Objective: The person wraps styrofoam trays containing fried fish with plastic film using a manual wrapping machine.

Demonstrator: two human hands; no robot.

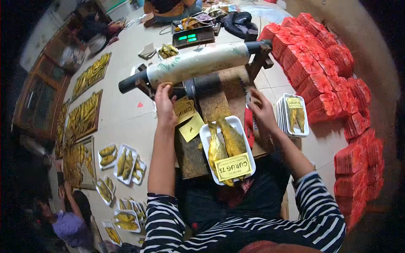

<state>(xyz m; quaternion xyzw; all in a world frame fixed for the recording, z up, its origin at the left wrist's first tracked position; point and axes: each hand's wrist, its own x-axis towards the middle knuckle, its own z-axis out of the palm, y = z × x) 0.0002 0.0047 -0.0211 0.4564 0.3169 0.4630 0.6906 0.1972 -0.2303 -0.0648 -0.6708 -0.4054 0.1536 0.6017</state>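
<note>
A white foam tray with two yellowish fish and a yellow printed label rests at the near end of a wooden board, between my forearms. Above it, a wide roll of clear plastic film sits on a stand. My left hand is at the roll's lower left edge, its fingers curled in on the film. On the other side, my right hand hovers by the board's right edge, fingers bent and apart, with nothing visible in them. A red-handled object lies beside it.
Loose yellow labels lie left of the tray. Stacked wrapped trays stand at right, before piles of red-wrapped packs. More fish trays and racks of fish cover the left floor. A digital scale stands beyond; other people sit around.
</note>
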